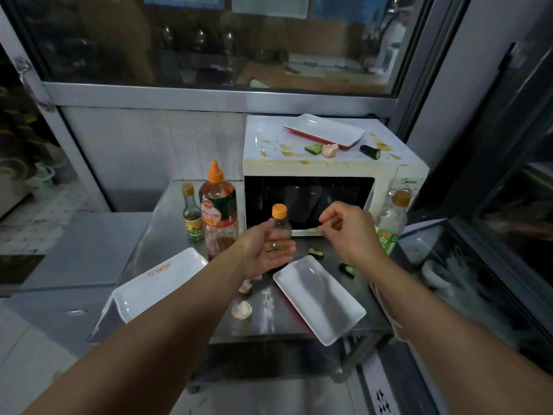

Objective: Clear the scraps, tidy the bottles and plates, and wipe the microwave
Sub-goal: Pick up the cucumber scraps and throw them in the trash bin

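Note:
My left hand (263, 250) is held palm up above the steel table (167, 223), with small green scraps (276, 248) lying in its palm. My right hand (347, 232) pinches a thin green strip (308, 229) in front of the white microwave (386, 181). Behind the left hand stands a small bottle with an orange cap (280, 220). Cucumber pieces (316, 252) and eggshells (242, 310) lie on the table between two white plates (320, 298) (155, 283). The stained microwave top holds a third plate (324, 129), cucumber ends (370, 151) and an eggshell (330, 150).
A tall orange-capped sauce bottle (220, 211) and a small green-labelled bottle (192, 214) stand at the table's back left. A clear bottle with a green label (392, 226) stands right of the microwave. A glass window runs behind; a dark glass cabinet lies to the right.

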